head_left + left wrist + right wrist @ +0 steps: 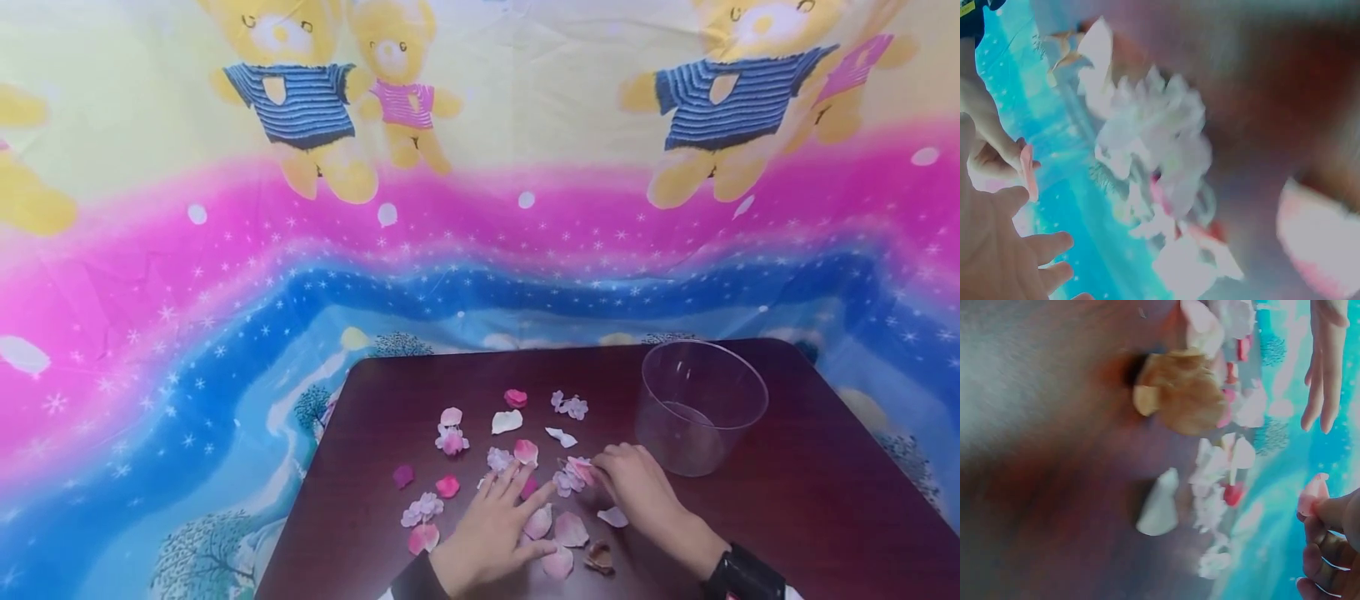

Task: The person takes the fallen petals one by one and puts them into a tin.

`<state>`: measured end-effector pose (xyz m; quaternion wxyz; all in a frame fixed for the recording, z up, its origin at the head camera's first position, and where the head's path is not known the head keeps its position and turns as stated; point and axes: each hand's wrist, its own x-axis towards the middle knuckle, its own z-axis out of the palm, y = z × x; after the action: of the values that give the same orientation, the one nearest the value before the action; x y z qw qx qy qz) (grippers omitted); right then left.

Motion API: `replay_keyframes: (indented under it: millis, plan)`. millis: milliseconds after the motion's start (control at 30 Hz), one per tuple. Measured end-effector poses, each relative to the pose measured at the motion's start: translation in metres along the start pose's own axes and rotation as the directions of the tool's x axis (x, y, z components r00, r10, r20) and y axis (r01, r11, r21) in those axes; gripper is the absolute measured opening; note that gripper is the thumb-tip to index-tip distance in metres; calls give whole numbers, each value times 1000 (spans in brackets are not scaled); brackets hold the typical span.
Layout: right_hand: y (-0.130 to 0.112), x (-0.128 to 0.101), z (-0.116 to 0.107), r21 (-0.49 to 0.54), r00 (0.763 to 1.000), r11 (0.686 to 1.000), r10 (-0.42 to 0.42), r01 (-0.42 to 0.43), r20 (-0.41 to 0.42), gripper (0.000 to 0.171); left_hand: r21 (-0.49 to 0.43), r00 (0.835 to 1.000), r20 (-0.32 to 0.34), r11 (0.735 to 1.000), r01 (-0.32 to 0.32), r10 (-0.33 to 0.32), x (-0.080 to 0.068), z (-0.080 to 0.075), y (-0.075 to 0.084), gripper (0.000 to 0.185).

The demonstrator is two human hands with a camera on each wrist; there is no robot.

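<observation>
Head view: left hand (491,533) lies flat on the dark worktop (825,517), fingers straight and spread wide, fingertips among scattered petals (517,450). Right hand (637,492) sits just beside it, fingers curled, pinching a pink petal (581,468) at the fingertips, low over the worktop. A clear plastic cup (701,407) stands upright near the right hand, on its far right side. A brown dried petal (600,557) lies between the two wrists. A cloth printed with bears (300,108) hangs behind the worktop.

Left wrist view: the picture is blurred. The left hand (997,250) shows open fingers at lower left. A cluster of white petals (1154,137) lies on the worktop.

Right wrist view: the right hand (1332,544) pinches the pink petal (1313,494) between thumb and fingers. The left hand (1322,369) shows straight fingers at upper right. The brown dried petal (1182,390) lies on the worktop.
</observation>
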<state>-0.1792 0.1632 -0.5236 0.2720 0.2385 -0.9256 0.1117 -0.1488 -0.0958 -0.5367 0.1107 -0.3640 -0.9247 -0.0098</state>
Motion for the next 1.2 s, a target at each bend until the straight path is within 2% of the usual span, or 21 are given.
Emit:
replay_keyframes:
  millis: [367,700,800,1067,1200]
  plan:
    - [-7,20,-26,2,998,998,55,-55,-2,10,20,1000,2,1000,-10,10,22,-39,-14,73]
    - [-4,26,-31,-12,999,999,47,-47,-16,9,22,1000,3,999,-29,29,27,-44,-14,73]
    - [2,28,-36,-23,999,998,49,-50,-22,9,22,999,3,999,-44,43,35,-45,-12,75]
    - [22,27,-51,-44,998,998,42,-44,-55,10,46,992,72,993,-110,106,59,-52,4,78]
    - [36,24,-61,-63,995,997,37,-43,-96,10,55,988,64,988,-143,139,72,-53,17,77]
